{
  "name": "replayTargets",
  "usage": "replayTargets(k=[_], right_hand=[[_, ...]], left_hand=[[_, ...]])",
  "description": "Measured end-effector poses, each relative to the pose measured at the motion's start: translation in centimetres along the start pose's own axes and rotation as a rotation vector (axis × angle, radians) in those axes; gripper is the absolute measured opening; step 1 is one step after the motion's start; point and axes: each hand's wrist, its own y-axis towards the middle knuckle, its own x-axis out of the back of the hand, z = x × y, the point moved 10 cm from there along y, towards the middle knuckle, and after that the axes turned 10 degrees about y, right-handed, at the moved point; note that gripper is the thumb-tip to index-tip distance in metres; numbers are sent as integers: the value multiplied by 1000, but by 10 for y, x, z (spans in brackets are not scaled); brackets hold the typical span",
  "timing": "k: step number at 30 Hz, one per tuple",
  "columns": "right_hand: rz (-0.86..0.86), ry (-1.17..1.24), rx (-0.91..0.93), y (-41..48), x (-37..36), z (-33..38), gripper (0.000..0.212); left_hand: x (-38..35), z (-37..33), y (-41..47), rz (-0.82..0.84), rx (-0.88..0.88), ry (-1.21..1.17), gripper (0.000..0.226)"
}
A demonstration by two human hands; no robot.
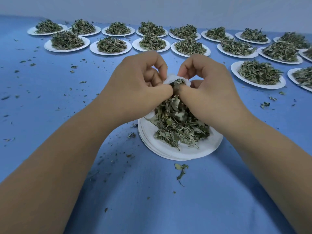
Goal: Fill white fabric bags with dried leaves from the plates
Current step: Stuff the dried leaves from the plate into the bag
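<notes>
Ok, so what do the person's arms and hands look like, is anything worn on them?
Nothing worn is visible. The left hand and right hand have no gloves, and no rings show on the fingers in view. The left forearm and right forearm show no sleeve, watch or bracelet up to the frame's edge.

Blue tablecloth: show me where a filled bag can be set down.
Widest free patch: the blue tablecloth left of the left hand, short of the far rows of white leaf-heaped plates, only crumbs there. Another lies nearer than the white plate stack, between the forearms. Crowded: far edge and right side.
</notes>
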Motion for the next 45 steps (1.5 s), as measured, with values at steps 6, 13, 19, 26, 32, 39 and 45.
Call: replayTargets(k=[6,13,19,26,32,39,45], right_hand=[[74,27,68,-4,-8,12,19],[168,133,7,-2,-8,5,18],[150,132,58,-1,-5,3,7],[59,88,67,3,3,-1,10],[35,29,86,4,5,-1,17],[204,107,84,-2,-13,6,21],[119,47,86,0,-7,0,11]], left_hand=[[12,1,3,-153,-18,96,3],[0,6,3,-32,-22,225,9],[5,4,2,-77,-39,205,14],[-2,-4,-1,9,-68,76,19],[-4,-4,-1,19,-71,92,19],[7,-3,0,-108,-54,295,31],[-2,-5,-2,-8,-82,232,28]])
